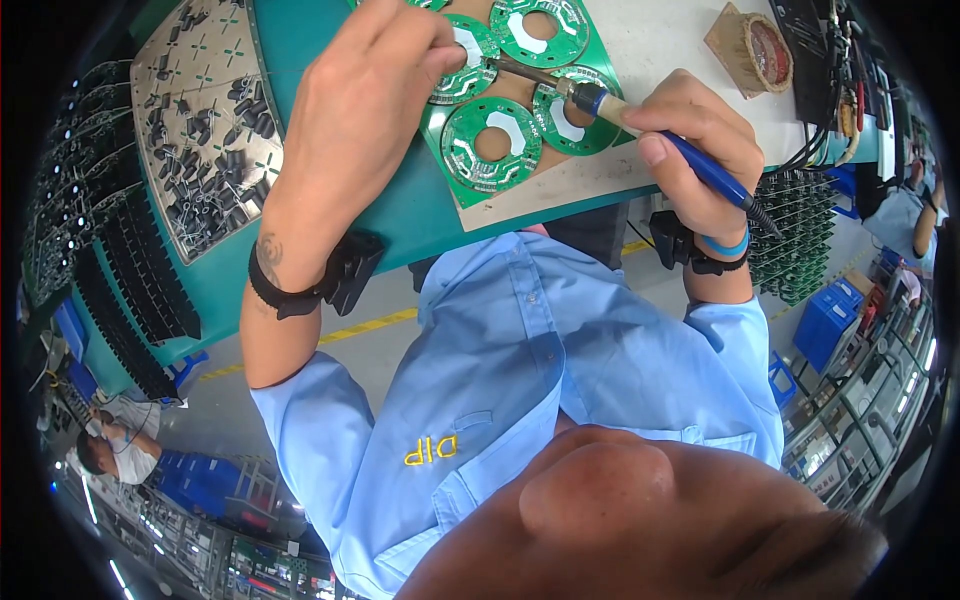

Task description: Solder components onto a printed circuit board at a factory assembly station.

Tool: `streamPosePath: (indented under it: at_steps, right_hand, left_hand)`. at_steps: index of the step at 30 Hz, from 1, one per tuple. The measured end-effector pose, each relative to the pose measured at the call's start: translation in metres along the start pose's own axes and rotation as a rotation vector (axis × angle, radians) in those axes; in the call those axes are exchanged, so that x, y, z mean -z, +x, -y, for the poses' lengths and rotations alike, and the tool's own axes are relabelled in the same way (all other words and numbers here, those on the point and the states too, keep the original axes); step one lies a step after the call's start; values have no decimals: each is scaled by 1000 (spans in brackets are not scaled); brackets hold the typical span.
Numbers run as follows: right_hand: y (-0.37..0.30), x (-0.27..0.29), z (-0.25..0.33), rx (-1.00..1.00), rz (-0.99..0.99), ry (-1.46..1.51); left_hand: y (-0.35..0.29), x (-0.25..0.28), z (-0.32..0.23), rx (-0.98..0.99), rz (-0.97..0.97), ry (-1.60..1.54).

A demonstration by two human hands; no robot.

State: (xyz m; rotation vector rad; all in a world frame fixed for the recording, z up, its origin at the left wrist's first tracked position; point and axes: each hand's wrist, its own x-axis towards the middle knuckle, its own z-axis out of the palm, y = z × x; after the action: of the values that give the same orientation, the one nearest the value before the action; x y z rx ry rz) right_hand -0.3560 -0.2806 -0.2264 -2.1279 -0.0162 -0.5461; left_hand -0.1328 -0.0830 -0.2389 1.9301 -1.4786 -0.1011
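A green panel of several ring-shaped circuit boards (pixel 462 168), with white patches by their round holes, lies at the table's edge on a pale sheet. My right hand (pixel 705 140) is closed around the blue handle of a soldering iron (pixel 708 172), held like a pen. Its metal tip reaches left over the panel, close to the upper-left ring; I cannot tell whether it touches. Over the panel's left side is my left hand (pixel 360 110), fingers pinched together near that same ring. Whatever they grip is hidden or too thin to make out.
On the left, a metal tray (pixel 200 60) holds many loose black cylindrical components (pixel 235 160), beside black ribbed racks (pixel 150 270). A brown cup-like holder (pixel 768 55) and cables stand at the upper right. Stacked green boards (pixel 795 240) and blue crates (pixel 830 320) lie further right.
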Motion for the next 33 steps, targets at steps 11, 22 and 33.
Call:
streamPosePath:
  at_steps: [11,22,33]
  right_hand:
    - [-4,-1,4,67,-45,-79]
    - [-65,36,-12,-89,-624,-321]
    - [-47,27,-4,82,-521,-251]
  left_hand:
    - [-3,-3,9,338,-33,-484]
    - [1,4,-1,198,26,57]
    - [7,1,10,-131,49,-8]
